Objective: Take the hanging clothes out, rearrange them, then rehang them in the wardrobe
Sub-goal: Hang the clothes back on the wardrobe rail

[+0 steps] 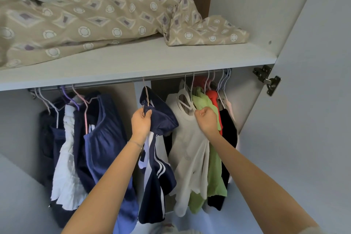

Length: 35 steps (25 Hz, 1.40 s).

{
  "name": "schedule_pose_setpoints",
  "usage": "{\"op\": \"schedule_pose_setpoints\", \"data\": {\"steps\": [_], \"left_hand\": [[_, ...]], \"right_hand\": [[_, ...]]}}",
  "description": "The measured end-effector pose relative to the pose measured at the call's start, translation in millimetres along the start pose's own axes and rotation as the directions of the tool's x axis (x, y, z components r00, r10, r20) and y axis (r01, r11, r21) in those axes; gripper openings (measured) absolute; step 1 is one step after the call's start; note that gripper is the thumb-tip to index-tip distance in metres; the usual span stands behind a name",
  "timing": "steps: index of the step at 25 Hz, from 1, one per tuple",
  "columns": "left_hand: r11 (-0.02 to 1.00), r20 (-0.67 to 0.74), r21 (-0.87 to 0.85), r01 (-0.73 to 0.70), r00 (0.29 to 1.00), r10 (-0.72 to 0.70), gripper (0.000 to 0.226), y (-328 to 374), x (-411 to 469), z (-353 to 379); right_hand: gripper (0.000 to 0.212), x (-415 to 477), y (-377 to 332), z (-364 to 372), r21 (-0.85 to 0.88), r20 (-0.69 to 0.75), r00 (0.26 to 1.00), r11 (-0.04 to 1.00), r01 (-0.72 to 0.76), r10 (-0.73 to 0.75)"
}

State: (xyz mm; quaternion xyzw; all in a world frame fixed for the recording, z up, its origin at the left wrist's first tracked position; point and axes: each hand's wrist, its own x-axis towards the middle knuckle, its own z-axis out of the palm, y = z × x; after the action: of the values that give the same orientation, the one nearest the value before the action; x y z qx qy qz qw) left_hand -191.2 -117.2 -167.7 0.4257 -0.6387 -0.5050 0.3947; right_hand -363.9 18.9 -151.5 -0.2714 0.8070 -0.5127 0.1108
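Note:
A navy jacket with white stripes hangs on a pale pink hanger from the wardrobe rail. My left hand pinches its collar just below the hanger. My right hand grips the neck of a white top on a white hanger. Right of it hang a green shirt, a red garment and a black one. On the left hang a blue dress, a white garment and dark clothes.
A patterned beige duvet lies bunched on the shelf above the rail. The open wardrobe door stands at the right with a metal hinge. A vertical divider runs behind the jacket.

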Motion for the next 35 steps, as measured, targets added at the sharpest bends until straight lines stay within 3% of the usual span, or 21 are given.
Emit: {"op": "schedule_pose_setpoints", "data": {"steps": [13,20,23,35], "left_hand": [[0.998,0.082,0.015,-0.058,0.995,0.056,0.014,13,24,36],[0.997,0.145,0.048,-0.053,0.988,0.045,0.014,17,44,73],[0.994,0.171,0.079,-0.072,0.984,0.058,0.011,15,49,86],[0.979,0.351,0.145,-0.145,0.932,0.086,0.012,-4,57,143]], "right_hand": [[0.022,19,27,-20,-0.027,-0.199,0.973,0.992,-0.123,0.115],[0.031,23,30,-25,-0.157,-0.131,0.991,0.986,-0.054,0.034],[0.025,29,27,-32,-0.22,-0.113,0.993,0.976,-0.001,-0.024],[0.011,52,7,-38,-0.142,-0.186,0.976,0.986,0.086,-0.112]]}}
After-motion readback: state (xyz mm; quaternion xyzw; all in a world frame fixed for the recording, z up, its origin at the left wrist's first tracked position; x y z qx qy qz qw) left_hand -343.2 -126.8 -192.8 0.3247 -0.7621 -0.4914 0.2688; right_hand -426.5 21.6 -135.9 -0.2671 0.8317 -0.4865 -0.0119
